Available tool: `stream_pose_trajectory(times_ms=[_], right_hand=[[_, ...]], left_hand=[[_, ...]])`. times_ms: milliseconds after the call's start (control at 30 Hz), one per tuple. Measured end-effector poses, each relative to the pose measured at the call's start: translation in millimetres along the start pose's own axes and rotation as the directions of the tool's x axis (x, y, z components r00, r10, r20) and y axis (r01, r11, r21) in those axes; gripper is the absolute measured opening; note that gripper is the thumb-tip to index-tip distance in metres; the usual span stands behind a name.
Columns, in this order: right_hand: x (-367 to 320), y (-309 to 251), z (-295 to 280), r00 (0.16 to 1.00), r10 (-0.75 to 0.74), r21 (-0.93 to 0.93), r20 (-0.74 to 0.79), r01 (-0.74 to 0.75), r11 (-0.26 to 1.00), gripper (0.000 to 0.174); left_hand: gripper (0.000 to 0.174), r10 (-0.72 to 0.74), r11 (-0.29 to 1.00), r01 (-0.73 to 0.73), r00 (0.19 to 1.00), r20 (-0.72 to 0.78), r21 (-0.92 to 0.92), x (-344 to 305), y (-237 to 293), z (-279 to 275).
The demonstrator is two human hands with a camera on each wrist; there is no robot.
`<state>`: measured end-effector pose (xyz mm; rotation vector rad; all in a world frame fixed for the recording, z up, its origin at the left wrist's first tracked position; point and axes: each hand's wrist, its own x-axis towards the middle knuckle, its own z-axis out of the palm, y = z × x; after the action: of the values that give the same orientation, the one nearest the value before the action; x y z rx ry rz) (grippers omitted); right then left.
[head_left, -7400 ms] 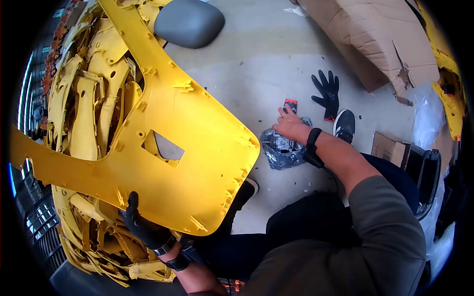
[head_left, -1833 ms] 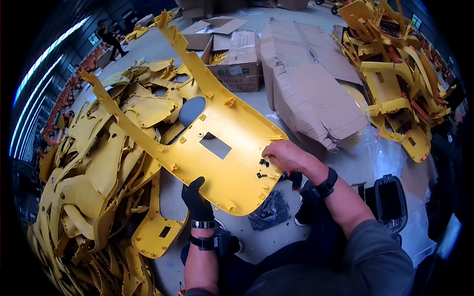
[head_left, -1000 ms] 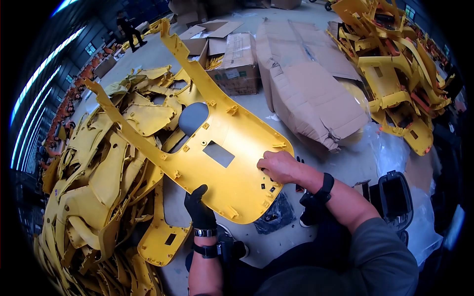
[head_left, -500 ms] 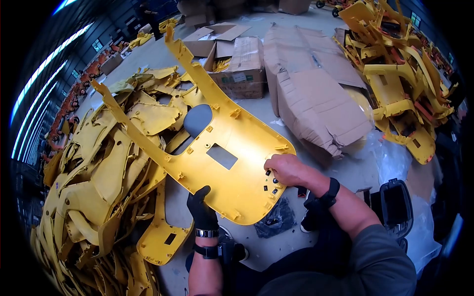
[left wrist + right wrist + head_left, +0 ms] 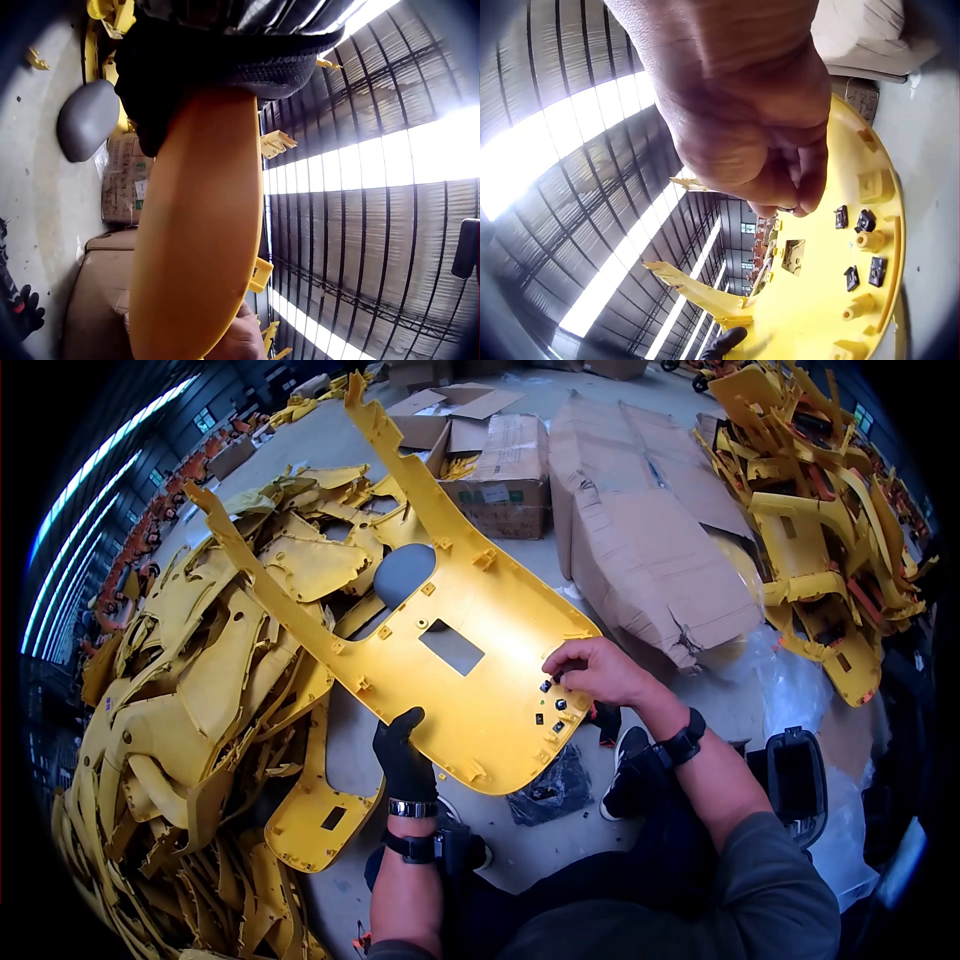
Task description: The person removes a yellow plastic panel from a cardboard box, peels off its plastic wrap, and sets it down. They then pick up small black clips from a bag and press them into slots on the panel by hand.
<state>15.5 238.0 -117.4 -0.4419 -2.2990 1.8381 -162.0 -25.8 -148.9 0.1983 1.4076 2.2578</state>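
Observation:
A large yellow plastic body panel (image 5: 500, 730) with two long arms and a rectangular cutout tilts in front of me. My left hand (image 5: 404, 762), in a black glove, grips its near left edge, thumb over the inner face. Several small black clip nuts (image 5: 877, 271) lie on the panel by its right rim, among moulded posts (image 5: 868, 241). Just above them, my bare right hand (image 5: 608, 675) pinches one small dark clip between thumb and fingertips; most of it is hidden by the fingers. The left wrist view shows the panel's smooth outer side (image 5: 199, 225).
A heap of yellow panels (image 5: 200, 690) rises on the left, another (image 5: 800, 550) at back right. Cardboard boxes (image 5: 500, 480) and a big flattened carton (image 5: 650, 540) lie ahead. A dark plastic bag (image 5: 550, 788) is on the floor below, near the shoes (image 5: 625, 760).
Seconds ago my right hand was down at the bag on the floor; now it is over the panel. The black clips, bunched together before, are now spread apart. My left hand keeps its grip.

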Motion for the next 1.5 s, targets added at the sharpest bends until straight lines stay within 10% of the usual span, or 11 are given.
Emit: stream_pose_trajectory(times_ms=[100, 367, 1500], right_hand=[[-1, -8, -6, 0.994, 0.103, 0.379, 0.045, -0.112, 0.919, 0.028], [-2, -9, -1, 0.997, 0.079, 0.417, 0.023, -0.082, 0.905, 0.027], [-17, -29, 15, 0.973, 0.123, 0.21, 0.193, -0.164, 0.964, 0.014]], left_hand=[[0.021, 0.084, 0.988, -0.087, 0.996, 0.027, 0.125, -2, -5, -2], [0.04, -0.023, 0.999, 0.022, 1.0, 0.006, 0.028, -2, -1, -4], [0.038, 0.027, 0.999, -0.029, 0.999, -0.047, -0.045, -1, 4, 4]])
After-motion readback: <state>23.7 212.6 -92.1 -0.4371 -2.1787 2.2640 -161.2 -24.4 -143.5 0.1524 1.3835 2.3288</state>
